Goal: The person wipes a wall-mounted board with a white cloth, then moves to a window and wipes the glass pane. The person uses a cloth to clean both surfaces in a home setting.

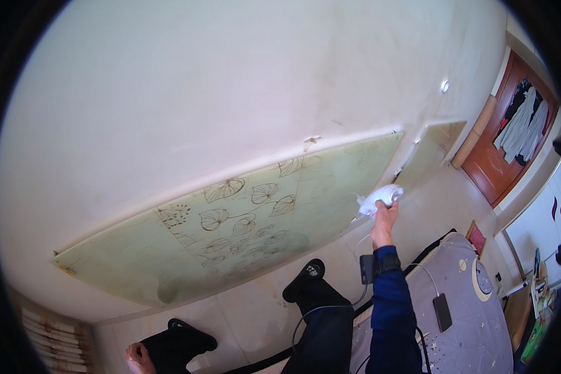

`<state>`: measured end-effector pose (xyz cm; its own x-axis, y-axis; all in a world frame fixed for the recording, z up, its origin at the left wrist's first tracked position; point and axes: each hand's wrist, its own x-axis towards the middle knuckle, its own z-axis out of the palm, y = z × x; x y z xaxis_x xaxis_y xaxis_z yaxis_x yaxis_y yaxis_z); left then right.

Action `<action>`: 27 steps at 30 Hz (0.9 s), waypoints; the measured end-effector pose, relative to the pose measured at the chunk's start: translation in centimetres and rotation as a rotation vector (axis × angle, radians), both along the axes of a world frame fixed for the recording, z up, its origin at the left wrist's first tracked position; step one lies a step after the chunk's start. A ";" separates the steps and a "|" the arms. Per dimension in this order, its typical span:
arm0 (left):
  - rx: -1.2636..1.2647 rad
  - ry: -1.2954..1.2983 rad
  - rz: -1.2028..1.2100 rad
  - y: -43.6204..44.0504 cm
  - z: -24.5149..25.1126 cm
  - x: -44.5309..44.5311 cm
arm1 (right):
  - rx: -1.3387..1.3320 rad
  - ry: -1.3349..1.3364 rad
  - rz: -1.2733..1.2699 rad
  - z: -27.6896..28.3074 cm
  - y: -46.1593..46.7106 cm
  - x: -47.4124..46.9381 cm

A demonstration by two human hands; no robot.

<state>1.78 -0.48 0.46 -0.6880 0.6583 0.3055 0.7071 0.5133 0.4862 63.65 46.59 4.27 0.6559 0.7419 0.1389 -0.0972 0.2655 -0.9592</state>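
My right hand (385, 224), reaching out from a dark blue sleeve, grips a white roll (382, 198) that looks like wrapped plastic or tape. A black device is strapped at that wrist, with a cable running from it. Low at the left, my left hand (139, 357) rests by my dark-trousered knee, its fingers curled; whether it holds anything cannot be told. In front of me a pale green panel with leaf drawings (243, 224) lies along the foot of the white wall (215, 93).
A bed with a grey star-patterned cover (463, 290) bears a phone (442, 312) on a white cable. A smaller panel (430, 149), a rolled mat (474, 132) and a brown door (491, 173) with hanging clothes stand right. A curtain (56, 336) hangs lower left.
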 end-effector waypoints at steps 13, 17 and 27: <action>-0.085 0.048 -0.019 2.0 0.6 1.0 | -0.113 -0.391 -0.123 -0.8 11.3 5.4; -0.097 0.059 -0.028 2.5 1.2 1.4 | -0.110 -0.244 -0.109 -0.9 11.0 3.7; -0.101 0.034 0.016 1.6 0.7 1.0 | 0.015 -0.472 0.112 -2.4 1.7 -8.9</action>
